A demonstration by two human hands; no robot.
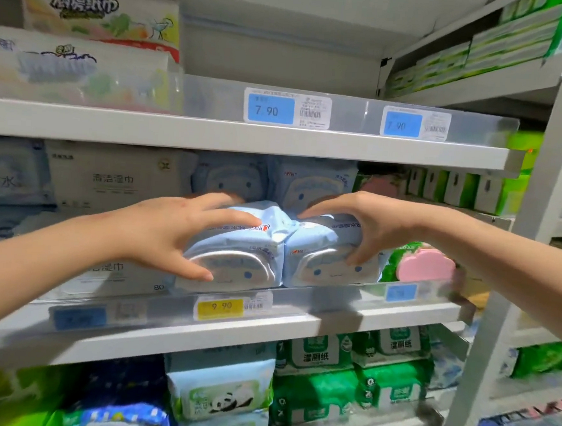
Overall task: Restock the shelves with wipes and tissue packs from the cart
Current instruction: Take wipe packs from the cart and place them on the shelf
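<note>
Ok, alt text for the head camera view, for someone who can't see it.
The left hand grips the left light blue plastic wipes pack, the right hand the right pack beside it, on a white shelf above a yellow price tag.

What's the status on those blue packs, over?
Left hand grips left blue pack. Right hand grips right blue pack. Both on middle shelf, side by side. Pink-lidded pack close at right.

Two hands showed: left hand point(168, 235), right hand point(368, 225). They held two blue packs, left pack point(237, 253) and right pack point(323, 249); two back packs point(229, 176) stood at 12 o'clock. Four blue tags point(270, 109), one yellow tag point(220, 306) at 6 o'clock, one pink-lidded pack point(422, 266) at 3 o'clock.
</note>
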